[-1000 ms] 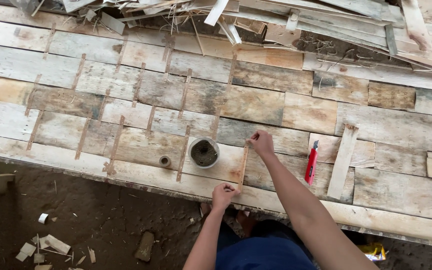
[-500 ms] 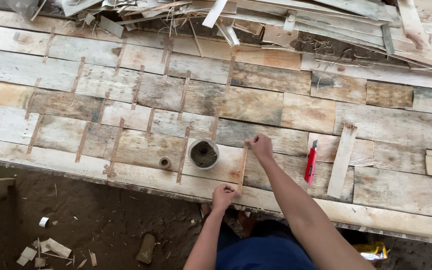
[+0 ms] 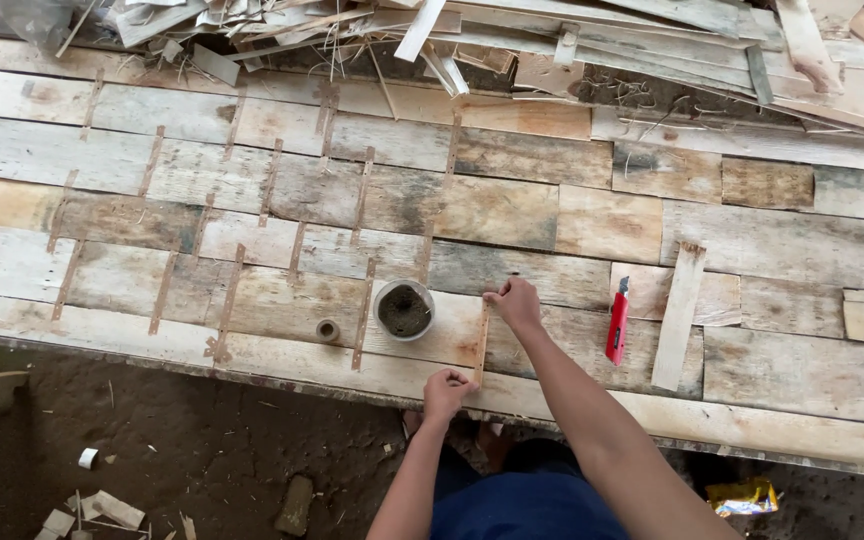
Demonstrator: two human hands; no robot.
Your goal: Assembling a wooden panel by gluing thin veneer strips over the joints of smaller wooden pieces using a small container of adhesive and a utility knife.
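While both hands press a thin strip, rough planks, round tin.

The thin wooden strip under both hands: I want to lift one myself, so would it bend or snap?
The thin wooden strip looks narrow and veneer-like, so it would probably flex and feel light. Pinched at its ends by the left hand and right hand, it lies flat, so likely snaps if bent sharply.
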